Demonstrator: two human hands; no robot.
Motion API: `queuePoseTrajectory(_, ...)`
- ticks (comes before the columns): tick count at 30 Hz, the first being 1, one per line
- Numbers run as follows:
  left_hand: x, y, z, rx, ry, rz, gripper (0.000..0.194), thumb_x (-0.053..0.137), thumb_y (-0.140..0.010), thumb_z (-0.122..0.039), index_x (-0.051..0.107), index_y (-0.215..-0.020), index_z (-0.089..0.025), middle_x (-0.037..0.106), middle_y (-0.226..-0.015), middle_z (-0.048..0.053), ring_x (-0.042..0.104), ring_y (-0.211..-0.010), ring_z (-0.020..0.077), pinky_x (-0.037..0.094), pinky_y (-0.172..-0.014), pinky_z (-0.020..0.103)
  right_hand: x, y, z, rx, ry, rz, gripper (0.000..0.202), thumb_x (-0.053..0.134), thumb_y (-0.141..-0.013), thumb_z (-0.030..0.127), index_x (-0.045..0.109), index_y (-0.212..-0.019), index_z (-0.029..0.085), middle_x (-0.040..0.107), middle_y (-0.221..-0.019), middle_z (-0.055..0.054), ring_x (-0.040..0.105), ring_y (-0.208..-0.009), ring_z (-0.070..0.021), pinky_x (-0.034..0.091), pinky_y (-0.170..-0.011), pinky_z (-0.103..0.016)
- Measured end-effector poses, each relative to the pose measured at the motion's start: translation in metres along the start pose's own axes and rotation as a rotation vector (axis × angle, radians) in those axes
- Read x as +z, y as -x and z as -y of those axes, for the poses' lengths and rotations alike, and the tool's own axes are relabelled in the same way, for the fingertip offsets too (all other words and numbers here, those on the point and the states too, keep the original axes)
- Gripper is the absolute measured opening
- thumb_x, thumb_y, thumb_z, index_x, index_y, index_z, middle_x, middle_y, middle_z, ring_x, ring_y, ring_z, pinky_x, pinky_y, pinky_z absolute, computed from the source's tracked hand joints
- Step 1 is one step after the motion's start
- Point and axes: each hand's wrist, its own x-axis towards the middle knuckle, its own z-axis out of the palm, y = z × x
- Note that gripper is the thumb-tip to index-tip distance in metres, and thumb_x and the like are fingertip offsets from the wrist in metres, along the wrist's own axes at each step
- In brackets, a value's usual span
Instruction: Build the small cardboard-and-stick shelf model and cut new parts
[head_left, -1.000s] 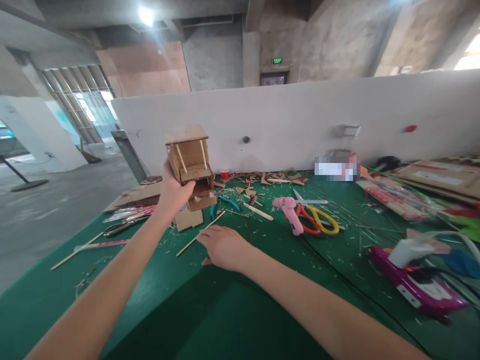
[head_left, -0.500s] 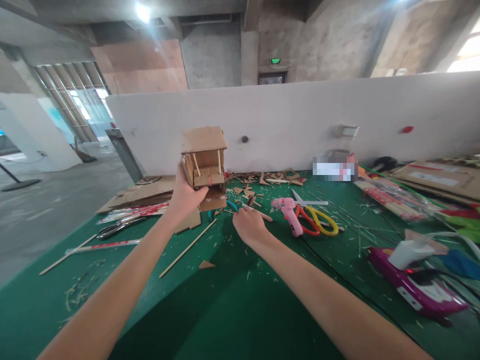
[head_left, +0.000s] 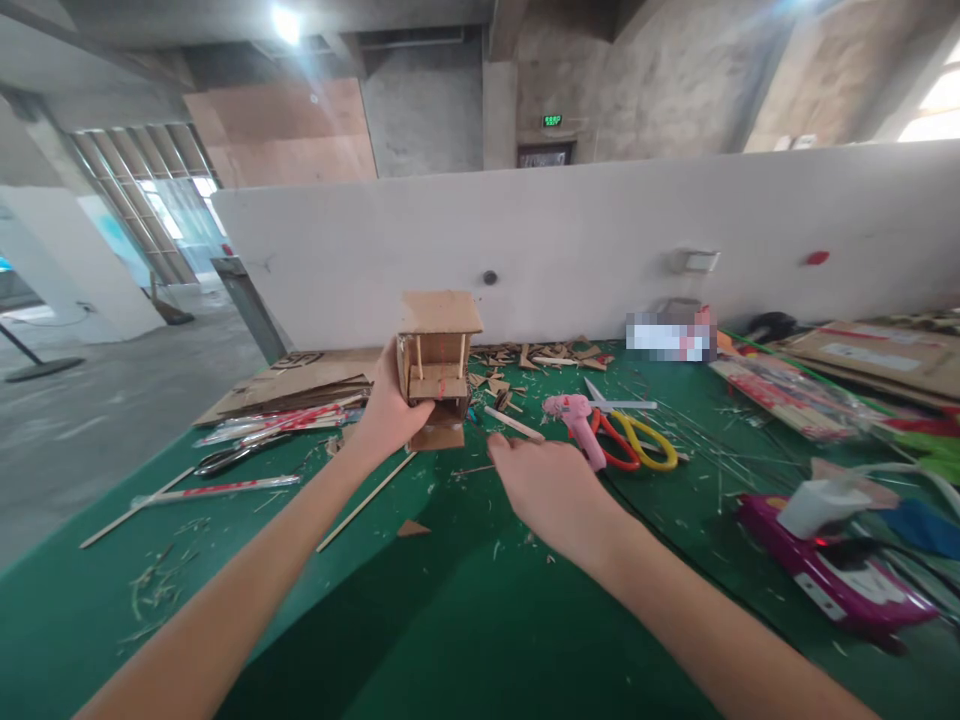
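My left hand point(head_left: 394, 405) is wrapped round the left side of a small cardboard model point(head_left: 441, 315). The model has a flat roof, short wooden posts point(head_left: 419, 357) and a shelf-like floor with an opening beneath it. My right hand point(head_left: 551, 490) is low over the table to the right of the model, its fingers curled together. A thin brown stick point(head_left: 474, 469) juts out from beside its fingertips; whether the fingers grip it is hidden. Just beyond lies a pale stick point(head_left: 514, 424), and a pink glue gun point(head_left: 576, 425) rests to the right.
Scissors with red and yellow handles point(head_left: 637, 440) lie by the glue gun. A purple power strip point(head_left: 832, 570) with cables is at right. Cardboard sheets point(head_left: 300, 380), black-handled scissors point(head_left: 236, 455) and a long wooden stick point(head_left: 366, 502) are at left. Cardboard scraps point(head_left: 562, 355) line the back wall.
My left hand has brought the cardboard model down and to the right. The right hand has drawn back from the pale stick, toward me and to the right.
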Motion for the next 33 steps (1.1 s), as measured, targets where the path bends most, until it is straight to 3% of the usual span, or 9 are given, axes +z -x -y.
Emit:
queuePoseTrajectory(3, 0.005, 0.007, 0.0, 0.044, 0.038, 0.015, 0.084, 0.062, -0.066, -0.008, 0.026, -0.14, -0.021, 0.043, -0.138, 0.014, 0.036, -0.134, 0.0314, 0.031, -0.112, 0.052, -0.025, 0.012, -0.017, 0.027, -0.249, -0.175, 0.016, 0.046, -0.085, 0.015, 0.06, -0.086, 0.021, 0.065, -0.069, -0.003, 0.059, -0.061, -0.0188, 0.042, -0.055, -0.032)
queuePoseTrajectory(5, 0.009, 0.011, -0.001, 0.072, 0.068, 0.046, 0.087, 0.06, -0.066, -0.006, 0.021, -0.142, -0.022, 0.037, -0.141, 0.015, 0.035, -0.134, 0.0307, 0.031, -0.112, 0.052, -0.038, 0.012, -0.027, -0.011, -0.508, -0.29, 0.015, 0.046, -0.088, 0.023, 0.059, -0.081, 0.025, 0.06, -0.06, 0.002, 0.054, -0.052, -0.0134, 0.043, -0.054, -0.029)
queuePoseTrajectory(8, 0.016, 0.016, -0.004, 0.089, 0.108, 0.091, 0.088, 0.057, -0.065, -0.003, 0.021, -0.142, -0.023, 0.039, -0.137, 0.014, 0.041, -0.128, 0.0294, 0.034, -0.109, 0.052, -0.045, 0.004, -0.031, 0.001, -0.857, -0.403, 0.016, 0.048, -0.09, 0.033, 0.062, -0.088, 0.025, 0.064, -0.068, 0.001, 0.058, -0.055, -0.0127, 0.047, -0.053, -0.028)
queuePoseTrajectory(11, 0.022, 0.019, -0.009, 0.082, 0.147, 0.127, 0.083, 0.054, -0.063, -0.001, 0.026, -0.139, -0.021, 0.042, -0.133, 0.014, 0.044, -0.126, 0.0289, 0.034, -0.109, 0.052, -0.041, -0.01, -0.024, 0.041, -1.002, -0.469, 0.02, 0.046, -0.092, 0.035, 0.063, -0.095, 0.024, 0.069, -0.081, -0.002, 0.067, -0.071, -0.0159, 0.052, -0.059, -0.029)
queuePoseTrajectory(16, 0.03, 0.024, -0.009, 0.063, 0.16, 0.15, 0.073, 0.05, -0.068, -0.002, 0.028, -0.136, -0.018, 0.042, -0.134, 0.016, 0.043, -0.127, 0.0271, 0.035, -0.109, 0.049, -0.025, -0.025, -0.01, 0.082, -0.789, -0.483, 0.022, 0.041, -0.094, 0.03, 0.062, -0.093, 0.021, 0.07, -0.077, -0.003, 0.067, -0.072, -0.0171, 0.05, -0.067, -0.03)
queuePoseTrajectory(19, 0.031, 0.026, -0.004, 0.082, 0.149, 0.144, 0.075, 0.051, -0.071, -0.004, 0.024, -0.139, -0.018, 0.039, -0.137, 0.017, 0.041, -0.129, 0.0275, 0.033, -0.11, 0.049, -0.019, -0.029, -0.008, 0.085, -0.783, -0.482, 0.024, 0.039, -0.095, 0.03, 0.061, -0.094, 0.02, 0.071, -0.079, -0.004, 0.068, -0.073, -0.0176, 0.05, -0.067, -0.03)
queuePoseTrajectory(23, 0.029, 0.027, 0.001, 0.12, 0.081, 0.147, 0.082, 0.053, -0.071, -0.005, 0.019, -0.145, -0.022, 0.035, -0.139, 0.016, 0.036, -0.133, 0.0294, 0.027, -0.113, 0.052, -0.019, -0.032, -0.009, 0.069, -0.807, -0.461, 0.025, 0.036, -0.096, 0.031, 0.059, -0.097, 0.02, 0.072, -0.082, -0.005, 0.068, -0.074, -0.0176, 0.05, -0.067, -0.029)
queuePoseTrajectory(28, 0.023, 0.026, -0.001, 0.165, 0.052, 0.253, 0.085, 0.05, -0.075, -0.007, 0.013, -0.149, -0.026, 0.03, -0.146, 0.012, 0.026, -0.139, 0.0288, 0.022, -0.116, 0.05, -0.022, -0.035, -0.006, 0.125, -0.6, -0.427, 0.023, 0.036, -0.095, 0.029, 0.058, -0.096, 0.02, 0.069, -0.075, -0.005, 0.066, -0.068, -0.0197, 0.043, -0.06, -0.028)
queuePoseTrajectory(33, 0.021, 0.024, -0.001, 0.136, 0.089, 0.285, 0.085, 0.053, -0.078, -0.012, 0.011, -0.15, -0.026, 0.031, -0.144, 0.012, 0.028, -0.138, 0.0295, 0.023, -0.116, 0.049, -0.022, -0.04, -0.003, 0.14, -0.551, -0.393, 0.024, 0.035, -0.097, 0.029, 0.056, -0.099, 0.02, 0.069, -0.08, -0.007, 0.065, -0.071, -0.0202, 0.041, -0.06, -0.027)
